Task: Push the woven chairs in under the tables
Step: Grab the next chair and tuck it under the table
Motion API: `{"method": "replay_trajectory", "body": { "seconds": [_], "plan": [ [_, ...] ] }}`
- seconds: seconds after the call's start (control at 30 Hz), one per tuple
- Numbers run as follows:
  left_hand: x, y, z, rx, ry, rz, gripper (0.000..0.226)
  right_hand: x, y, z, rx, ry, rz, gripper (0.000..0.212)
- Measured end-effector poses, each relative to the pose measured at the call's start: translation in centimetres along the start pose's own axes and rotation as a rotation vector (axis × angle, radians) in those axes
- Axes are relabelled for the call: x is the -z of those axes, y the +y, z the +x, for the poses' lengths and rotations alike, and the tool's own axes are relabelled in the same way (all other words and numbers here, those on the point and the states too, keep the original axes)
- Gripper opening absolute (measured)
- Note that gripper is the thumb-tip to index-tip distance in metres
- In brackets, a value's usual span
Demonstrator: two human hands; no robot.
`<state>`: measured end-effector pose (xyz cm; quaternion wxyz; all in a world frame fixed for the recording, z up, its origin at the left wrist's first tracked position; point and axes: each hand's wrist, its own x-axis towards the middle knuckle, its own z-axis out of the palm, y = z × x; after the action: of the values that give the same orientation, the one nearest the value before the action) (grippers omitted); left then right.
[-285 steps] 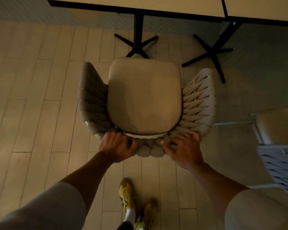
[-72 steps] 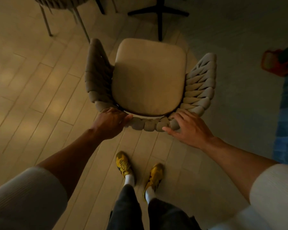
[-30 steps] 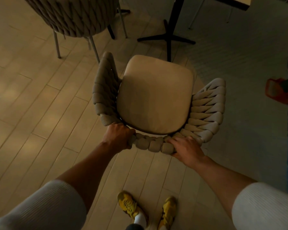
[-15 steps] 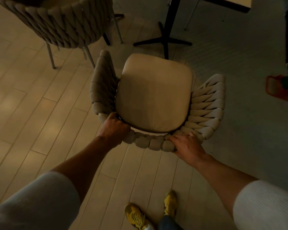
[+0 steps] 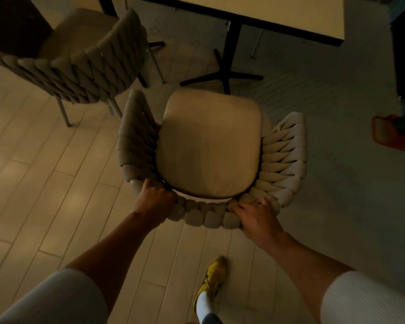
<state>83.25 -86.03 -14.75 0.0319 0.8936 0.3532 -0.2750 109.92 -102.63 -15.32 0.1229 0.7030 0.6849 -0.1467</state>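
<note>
Mid-push: left hand (image 5: 156, 200) and right hand (image 5: 257, 217) grip chair (image 5: 208, 146) back; next, I judge, shove toward 12 o'clock, under table (image 5: 255, 15).

Thick matt rope weave wraps the chair (image 5: 283, 157) (smooth cushion (image 5: 208, 146)).

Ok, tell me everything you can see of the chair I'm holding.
The woven chair is beige, with a smooth padded seat cushion and thick braided straps forming a curved back and two arms. It is upright, seat facing the table, front edge near the black cross base, not yet under the top. Its legs are hidden. The left hand and right hand grip the back's top rim.
</note>
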Motion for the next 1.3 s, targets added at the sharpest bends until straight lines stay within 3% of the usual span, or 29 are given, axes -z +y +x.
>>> {"method": "replay_trajectory", "body": {
  "seconds": [0.8, 1.03, 1.3],
  "plan": [
    [7.1, -7.7, 11.3, -0.125, -0.018, 0.090, 0.029, 5.8, 3.0, 11.8, -0.071, 0.069, 0.130, 0.033],
    [8.4, -10.4, 14.1, -0.208, 0.011, 0.085, 0.025, 7.1, 3.2, 14.8, -0.112, 0.023, 0.081, 0.044],
    [9.9, -11.7, 17.3, -0.253, 0.005, 0.113, 0.021, 8.7, 4.2, 17.4, -0.141, 0.006, 0.075, 0.041]
  ]
}}
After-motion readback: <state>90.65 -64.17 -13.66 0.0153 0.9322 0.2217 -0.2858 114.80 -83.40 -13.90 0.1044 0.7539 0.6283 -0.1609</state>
